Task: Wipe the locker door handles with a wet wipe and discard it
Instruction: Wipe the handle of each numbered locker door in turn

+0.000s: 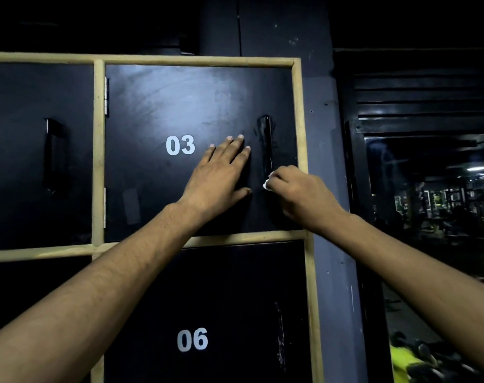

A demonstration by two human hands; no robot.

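Note:
Black locker door 03 [163, 106] fills the middle of the view, with a black vertical handle [267, 139] near its right edge. My left hand [218, 175] presses flat against the door just left of the handle, fingers straight. My right hand [296, 192] grips a white wet wipe [266, 184] at the lower end of the handle. Only a small corner of the wipe shows past my fingers. Wet streaks mark the door around the handle.
Locker door 06 [207, 313] sits below, with a faint handle [280, 335] at its right. Another black door with a handle [53, 156] is on the left. Pale wooden framing [98, 150] separates the doors. A dark doorway [428, 205] opens to the right.

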